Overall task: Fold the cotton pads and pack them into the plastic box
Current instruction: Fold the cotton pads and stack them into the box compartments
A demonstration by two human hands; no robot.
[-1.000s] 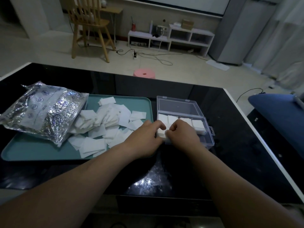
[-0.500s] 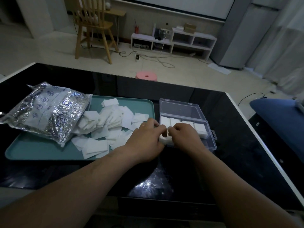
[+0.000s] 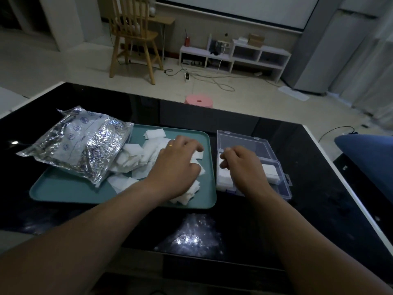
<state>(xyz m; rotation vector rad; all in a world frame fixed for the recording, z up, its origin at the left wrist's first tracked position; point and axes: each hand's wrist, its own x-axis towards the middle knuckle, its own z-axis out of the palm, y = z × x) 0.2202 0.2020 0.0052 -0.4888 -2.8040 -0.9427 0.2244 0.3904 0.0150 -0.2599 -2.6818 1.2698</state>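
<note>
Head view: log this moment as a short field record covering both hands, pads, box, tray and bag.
left hand: over the loose white cotton pads, fingers spread; grasp not visible
right hand: over the clear plastic box, fingers curled; contents of hand hidden
box: lid open, folded white pads inside
teal plastic tray: holds the loose pads, left of the box
crinkled silver foil bag: lies across the tray's left part
surface: glossy black table
</note>
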